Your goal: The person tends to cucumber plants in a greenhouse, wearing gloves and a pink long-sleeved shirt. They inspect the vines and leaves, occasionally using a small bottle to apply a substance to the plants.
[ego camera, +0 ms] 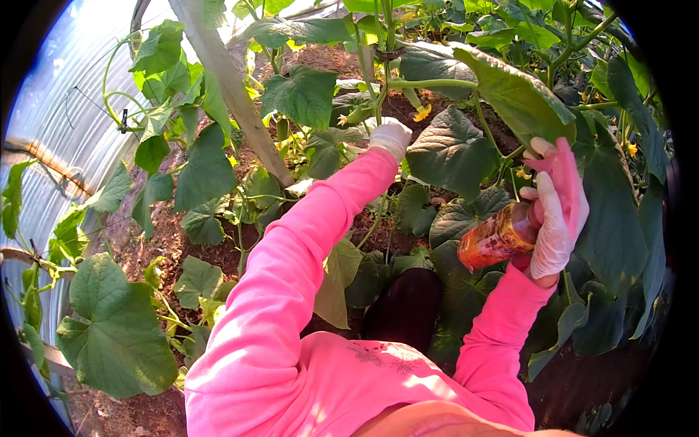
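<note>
My right hand (560,229), in a thin whitish glove, grips a small plastic bottle (497,235) with a pink nozzle-like top (562,180). The bottle bears a worn orange and red printed label and tilts down to the left. My left hand (390,136), also gloved, is curled by the upright stem of a cucumber vine (387,65). Its fingertips are hidden, so I cannot tell if it holds anything. Close to it hang a young cucumber (360,113) and a yellow flower (422,113). A broad cucumber leaf (519,93) overhangs my right hand.
A slanted pale post (235,93) stands left of my left hand. Clear plastic sheeting (71,109) curves along the left side. More vines with large leaves (112,328) crowd both sides, over reddish-brown soil (147,262). My dark-clad leg (404,306) is below.
</note>
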